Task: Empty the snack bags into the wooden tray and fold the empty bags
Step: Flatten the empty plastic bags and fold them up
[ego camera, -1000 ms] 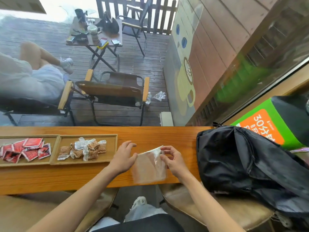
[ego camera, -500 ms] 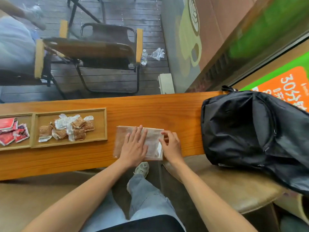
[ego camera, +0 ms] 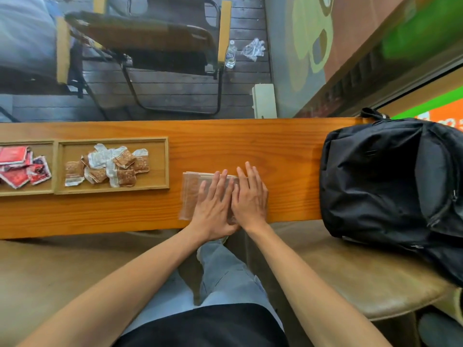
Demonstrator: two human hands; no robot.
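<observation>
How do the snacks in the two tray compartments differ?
The left packets are red, while the right packets are brown and white. The left packets are partly cut off by the picture's edge; the right packets show in full. Both lie in loose, overlapping piles inside the wooden tray, on the counter, untouched by either hand.

Beyond the long wooden counter (ego camera: 250,144), daylight fell on dark plank decking (ego camera: 175,88). A folding chair (ego camera: 150,38) stood there, a water bottle (ego camera: 230,55) just beside it, against a painted wall (ego camera: 350,33).
</observation>
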